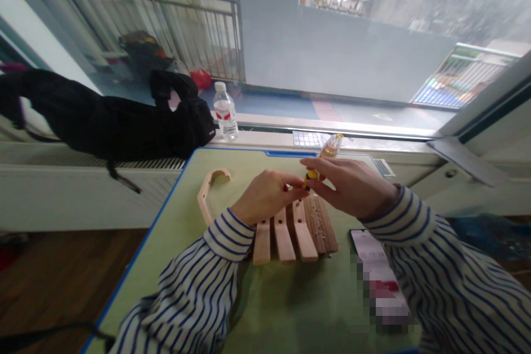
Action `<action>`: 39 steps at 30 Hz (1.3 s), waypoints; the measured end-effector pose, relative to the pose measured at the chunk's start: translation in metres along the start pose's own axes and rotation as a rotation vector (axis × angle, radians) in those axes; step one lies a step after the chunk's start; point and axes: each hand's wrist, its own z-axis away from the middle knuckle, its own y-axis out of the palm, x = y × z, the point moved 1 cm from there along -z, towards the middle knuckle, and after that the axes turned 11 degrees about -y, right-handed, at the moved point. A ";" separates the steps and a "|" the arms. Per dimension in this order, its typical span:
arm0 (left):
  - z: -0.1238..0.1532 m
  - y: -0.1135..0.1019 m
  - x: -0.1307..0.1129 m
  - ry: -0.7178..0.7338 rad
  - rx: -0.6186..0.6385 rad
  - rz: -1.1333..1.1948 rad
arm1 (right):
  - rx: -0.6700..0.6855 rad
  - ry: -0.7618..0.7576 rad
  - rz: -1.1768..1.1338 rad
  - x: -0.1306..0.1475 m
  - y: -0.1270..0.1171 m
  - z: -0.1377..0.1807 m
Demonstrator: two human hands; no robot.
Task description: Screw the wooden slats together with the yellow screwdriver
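Note:
My right hand (346, 185) is closed around a screwdriver (312, 176) with yellow and black on it and a clear end. The tool slants down to the left, its tip close to the wooden pieces. With fingers pinched, my left hand (267, 193) holds the lower part of the same screwdriver. Below the hands lie three angled light wooden pieces (285, 243) side by side, with dark holes in them. Beside them is a brown grooved wooden board (321, 227) with small screws scattered on it. My left hand hides the upper ends of some pieces.
A curved wooden piece (203, 196) lies to the left on the green table (178, 265). A phone (375, 265) rests on the right, partly blurred. Along the window sill are a water bottle (226, 113) and a black bag (136, 124).

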 end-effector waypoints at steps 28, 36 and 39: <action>0.001 0.001 -0.003 0.088 0.040 -0.025 | -0.048 0.075 -0.007 0.000 0.012 0.006; 0.000 0.002 -0.003 0.063 -0.001 -0.027 | -0.030 0.099 -0.003 0.000 0.008 0.006; -0.001 0.004 -0.003 0.043 -0.011 -0.023 | -0.014 0.093 -0.001 0.001 0.006 0.005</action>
